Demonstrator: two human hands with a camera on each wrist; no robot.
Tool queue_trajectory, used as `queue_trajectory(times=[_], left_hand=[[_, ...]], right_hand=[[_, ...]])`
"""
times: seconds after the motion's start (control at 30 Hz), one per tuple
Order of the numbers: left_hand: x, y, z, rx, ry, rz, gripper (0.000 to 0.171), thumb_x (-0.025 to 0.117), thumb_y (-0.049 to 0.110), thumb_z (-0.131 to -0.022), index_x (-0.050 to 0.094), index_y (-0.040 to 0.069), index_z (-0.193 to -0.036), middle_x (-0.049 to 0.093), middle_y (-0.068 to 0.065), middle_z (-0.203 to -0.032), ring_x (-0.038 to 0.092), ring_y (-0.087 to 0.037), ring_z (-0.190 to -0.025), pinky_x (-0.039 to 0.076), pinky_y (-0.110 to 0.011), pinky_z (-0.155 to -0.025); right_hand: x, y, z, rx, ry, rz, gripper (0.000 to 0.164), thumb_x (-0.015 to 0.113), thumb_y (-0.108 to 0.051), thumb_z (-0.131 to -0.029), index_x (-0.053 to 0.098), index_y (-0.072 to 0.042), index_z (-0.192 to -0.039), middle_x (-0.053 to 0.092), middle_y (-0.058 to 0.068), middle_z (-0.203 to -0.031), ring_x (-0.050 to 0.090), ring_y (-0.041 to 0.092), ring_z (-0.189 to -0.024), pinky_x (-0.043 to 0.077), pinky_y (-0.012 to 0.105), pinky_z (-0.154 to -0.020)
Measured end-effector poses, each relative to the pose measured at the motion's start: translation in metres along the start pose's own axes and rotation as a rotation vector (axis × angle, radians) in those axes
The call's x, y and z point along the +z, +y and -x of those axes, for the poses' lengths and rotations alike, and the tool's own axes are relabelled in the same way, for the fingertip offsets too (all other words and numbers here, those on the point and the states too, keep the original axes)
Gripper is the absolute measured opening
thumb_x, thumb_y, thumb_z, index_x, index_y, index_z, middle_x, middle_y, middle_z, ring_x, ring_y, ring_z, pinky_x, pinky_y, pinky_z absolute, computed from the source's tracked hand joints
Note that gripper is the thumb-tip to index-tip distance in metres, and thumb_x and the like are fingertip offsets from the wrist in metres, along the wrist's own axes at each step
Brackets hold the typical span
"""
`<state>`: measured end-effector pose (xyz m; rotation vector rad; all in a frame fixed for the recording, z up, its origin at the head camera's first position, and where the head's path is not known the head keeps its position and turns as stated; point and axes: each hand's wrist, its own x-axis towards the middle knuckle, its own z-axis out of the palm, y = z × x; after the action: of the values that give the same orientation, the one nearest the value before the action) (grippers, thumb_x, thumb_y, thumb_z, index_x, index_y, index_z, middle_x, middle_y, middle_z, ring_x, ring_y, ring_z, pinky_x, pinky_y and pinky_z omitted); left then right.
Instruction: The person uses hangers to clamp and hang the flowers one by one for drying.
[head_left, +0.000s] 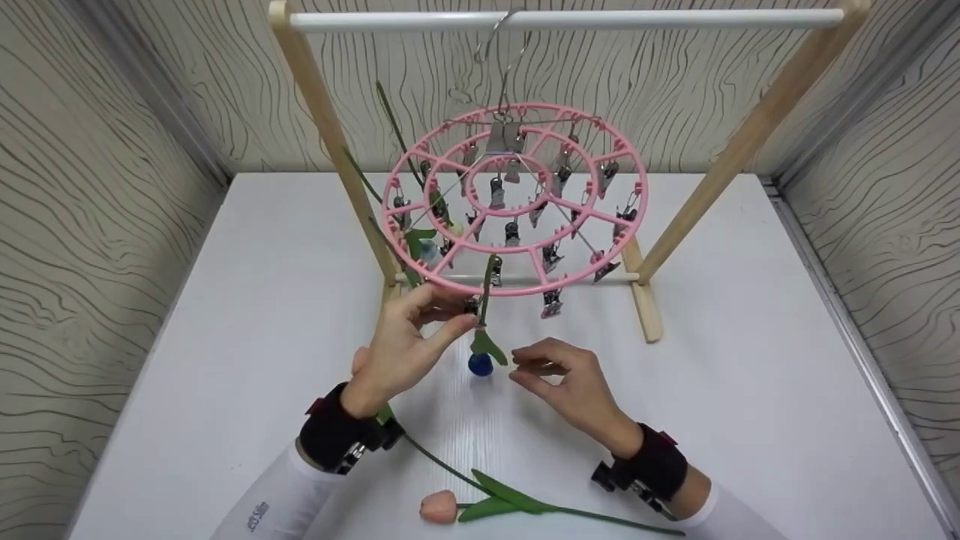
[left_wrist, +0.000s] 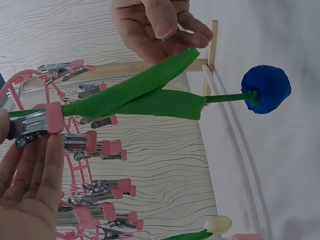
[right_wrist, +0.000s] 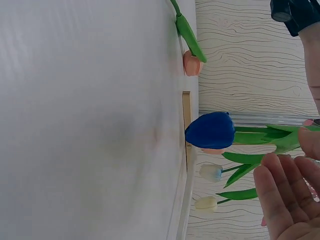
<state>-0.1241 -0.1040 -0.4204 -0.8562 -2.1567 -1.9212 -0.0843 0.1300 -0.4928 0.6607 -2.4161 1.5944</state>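
A blue artificial tulip (left_wrist: 266, 89) hangs head down, its stem running through a metal clip (left_wrist: 37, 125) with pink tips at the near rim of a round pink clip hanger (head_left: 641, 187). My left hand (head_left: 405, 341) holds that clip between thumb and fingers. Just right of the green leaves (left_wrist: 135, 95), my right hand (head_left: 566, 382) hovers with fingers loosely bent and nothing between them. More tulips hang at the hanger's left side, among them a blue-and-white one (right_wrist: 211, 172) and a cream one (right_wrist: 206, 203).
The hanger hooks onto the white bar (head_left: 675, 19) of a wooden stand (head_left: 720, 157). Several unused clips dangle from its rings. On the white table (head_left: 750, 420), a pink tulip (head_left: 439, 507) lies in front, with another stem (head_left: 442, 463) crossing under my left wrist.
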Motion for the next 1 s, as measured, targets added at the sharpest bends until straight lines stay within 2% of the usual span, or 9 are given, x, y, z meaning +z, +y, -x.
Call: queue_trajectory(times=[0.1, 0.23, 0.47, 0.63, 0.8, 1.0], left_hand=[[-0.002, -0.001, 0.001, -0.021, 0.015, -0.018, 0.028, 0.071, 0.015, -0.087, 0.065, 0.009, -0.114, 0.071, -0.009, -0.101, 0.07, -0.013, -0.09, 0.059, -0.03, -0.084], [-0.005, -0.001, 0.003, -0.062, 0.032, -0.052, 0.028, 0.071, 0.019, -0.087, 0.065, 0.013, -0.114, 0.069, -0.005, -0.106, 0.069, -0.013, -0.094, 0.059, -0.029, -0.086], [-0.009, -0.003, 0.007, -0.08, 0.052, -0.074, 0.028, 0.071, 0.017, -0.088, 0.064, 0.013, -0.115, 0.07, -0.004, -0.108, 0.068, -0.016, -0.098, 0.058, -0.03, -0.087], [-0.014, -0.006, 0.011, -0.079, 0.075, -0.077, 0.029, 0.07, 0.015, -0.088, 0.063, 0.012, -0.116, 0.069, -0.005, -0.113, 0.068, -0.015, -0.101, 0.057, -0.029, -0.088], [-0.018, -0.009, 0.017, -0.074, 0.109, -0.089, 0.029, 0.071, 0.014, -0.088, 0.064, 0.011, -0.116, 0.069, -0.009, -0.113, 0.068, -0.019, -0.102, 0.058, -0.028, -0.087], [-0.019, -0.014, 0.031, -0.06, 0.163, -0.131, 0.028, 0.07, 0.011, -0.088, 0.065, 0.01, -0.115, 0.07, -0.007, -0.109, 0.068, -0.019, -0.099, 0.058, -0.027, -0.083]], right_hand=[[-0.005, -0.003, 0.002, 0.005, -0.007, 0.002, 0.021, 0.076, -0.005, -0.08, 0.071, -0.011, -0.1, 0.073, 0.006, -0.094, 0.072, 0.014, -0.083, 0.06, 0.026, -0.074], [-0.01, 0.005, 0.007, 0.025, -0.011, 0.006, 0.021, 0.076, -0.009, -0.081, 0.071, -0.016, -0.1, 0.073, 0.002, -0.094, 0.071, 0.011, -0.083, 0.06, 0.024, -0.074], [-0.017, 0.015, 0.018, 0.017, -0.01, 0.022, 0.022, 0.077, -0.007, -0.08, 0.072, -0.015, -0.1, 0.073, 0.003, -0.092, 0.071, 0.014, -0.082, 0.06, 0.024, -0.073], [-0.025, 0.013, 0.027, 0.022, -0.055, 0.035, 0.021, 0.076, -0.015, -0.083, 0.072, -0.02, -0.103, 0.073, -0.003, -0.095, 0.071, 0.008, -0.083, 0.059, 0.022, -0.074], [-0.033, 0.012, 0.039, 0.029, -0.124, 0.094, 0.019, 0.072, -0.025, -0.086, 0.071, -0.022, -0.105, 0.072, -0.004, -0.095, 0.07, 0.004, -0.083, 0.059, 0.021, -0.074], [-0.036, 0.01, 0.059, -0.042, -0.185, 0.21, 0.02, 0.073, -0.027, -0.085, 0.07, -0.027, -0.105, 0.07, -0.01, -0.09, 0.065, -0.002, -0.078, 0.058, 0.023, -0.066]])
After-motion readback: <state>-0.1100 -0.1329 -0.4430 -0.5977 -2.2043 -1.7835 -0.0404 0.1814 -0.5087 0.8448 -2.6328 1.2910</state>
